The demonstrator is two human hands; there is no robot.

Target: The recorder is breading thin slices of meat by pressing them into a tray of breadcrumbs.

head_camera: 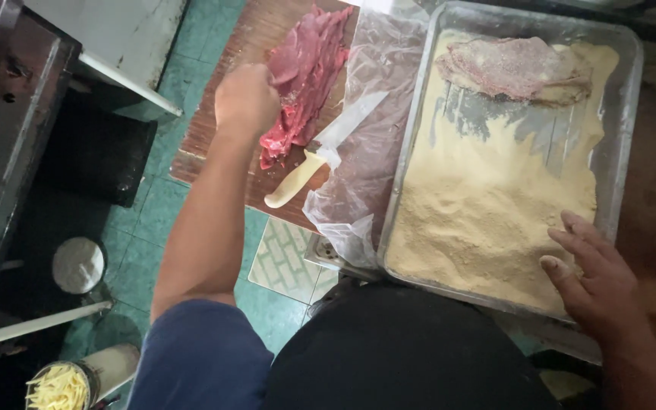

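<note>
The left hand (pixel 246 99) is closed, pinching the edge of the red raw meat (pixel 307 72) on the wooden board (pixel 214 129). A knife (pixel 326 148) (pale handle) lies just beside the meat. The right hand (pixel 597 277) rests open and flat on the crumbs in the metal tray (pixel 624 99) beside the board.

Location type: food-preparation kitchen. Indicators: a wooden cutting board (pixel 222 121) carrying sliced raw red meat (pixel 305 76), with a cream-handled knife (pixel 320 156) beside it; a large metal tray (pixel 624 114) filled with breadcrumbs (pixel 487 205), with breaded cutlets (pixel 514 67) at its far end; clear plastic wrap (pixel 373 152) between board and tray; a container of shredded cheese (pixel 58 386) lower left; green floor tiles (pixel 191 61) beneath.
</note>
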